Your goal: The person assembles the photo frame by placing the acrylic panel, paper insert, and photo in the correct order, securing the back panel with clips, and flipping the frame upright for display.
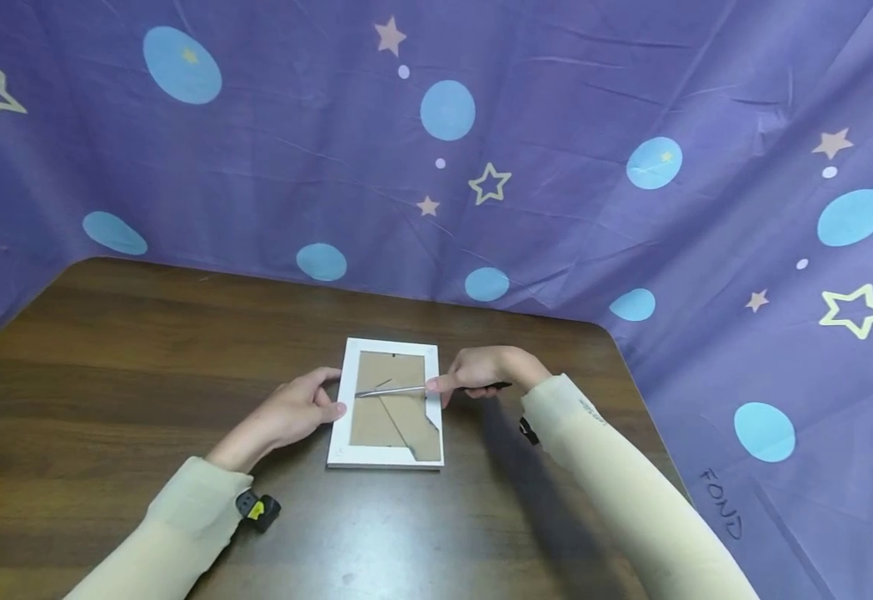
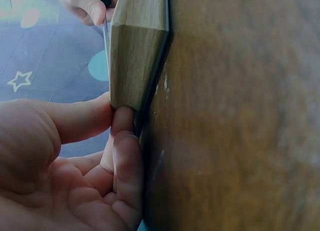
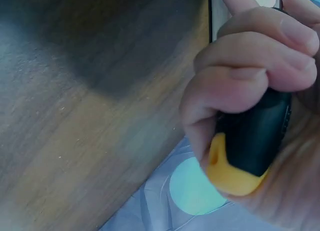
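Observation:
A picture frame [image 1: 341, 429] lies on the table with its white-edged back upward; a brown backing board [image 1: 372, 425] fills it, and a slanting line crosses the board. My left hand [image 1: 294, 410] holds the frame's left edge, and the left wrist view shows thumb and fingers pinching its wood-coloured side [image 2: 132, 66]. My right hand [image 1: 485, 371], at the right edge, grips a screwdriver [image 1: 402, 390]. Its metal shaft reaches leftward across the backing, the tip near the inner left border. Curled fingers wrap its black and yellow handle [image 3: 255, 136] in the right wrist view.
The brown wooden table [image 1: 182, 375] extends around the frame. A purple curtain [image 1: 271, 150] with stars and blue circles hangs behind the table and along its right side. A black and yellow device [image 1: 258, 508] is strapped at the left wrist.

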Motion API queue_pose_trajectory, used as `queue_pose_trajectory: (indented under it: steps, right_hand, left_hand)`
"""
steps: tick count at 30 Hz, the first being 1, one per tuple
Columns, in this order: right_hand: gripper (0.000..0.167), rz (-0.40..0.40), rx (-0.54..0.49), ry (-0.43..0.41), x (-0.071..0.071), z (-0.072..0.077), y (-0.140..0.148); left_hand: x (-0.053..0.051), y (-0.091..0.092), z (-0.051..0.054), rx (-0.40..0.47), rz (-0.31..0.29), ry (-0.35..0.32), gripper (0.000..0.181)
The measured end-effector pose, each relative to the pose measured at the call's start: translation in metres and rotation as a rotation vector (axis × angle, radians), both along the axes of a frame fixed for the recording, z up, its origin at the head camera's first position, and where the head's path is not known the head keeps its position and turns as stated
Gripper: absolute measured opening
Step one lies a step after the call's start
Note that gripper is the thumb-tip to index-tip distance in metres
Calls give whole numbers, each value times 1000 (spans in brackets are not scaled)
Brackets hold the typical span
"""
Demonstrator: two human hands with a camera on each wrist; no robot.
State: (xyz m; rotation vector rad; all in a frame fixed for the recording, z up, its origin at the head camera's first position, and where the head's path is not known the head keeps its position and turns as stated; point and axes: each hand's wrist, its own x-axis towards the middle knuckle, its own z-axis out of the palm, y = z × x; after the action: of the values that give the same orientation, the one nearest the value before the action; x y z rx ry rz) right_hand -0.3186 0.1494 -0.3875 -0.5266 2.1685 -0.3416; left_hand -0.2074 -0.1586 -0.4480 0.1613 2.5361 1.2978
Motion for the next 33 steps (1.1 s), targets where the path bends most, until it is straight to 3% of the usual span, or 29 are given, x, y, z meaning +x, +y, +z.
queue_pose_trajectory:
  steps: [7,14,21,33]
  right_hand:
    - [49,-4,-45,19,4,-1,2]
    - [51,33,14,66,5,6,-2]
    - [56,7,52,50,5,9,-6]
    - [55,69,114,104,10,24,-12]
  left_hand:
    - [1,3,-2,4,16,8,67]
    - [1,5,-3,8,19,18,67]
    - [1,4,-5,9,24,18,67]
    - [0,5,-7,1,33,-5,66]
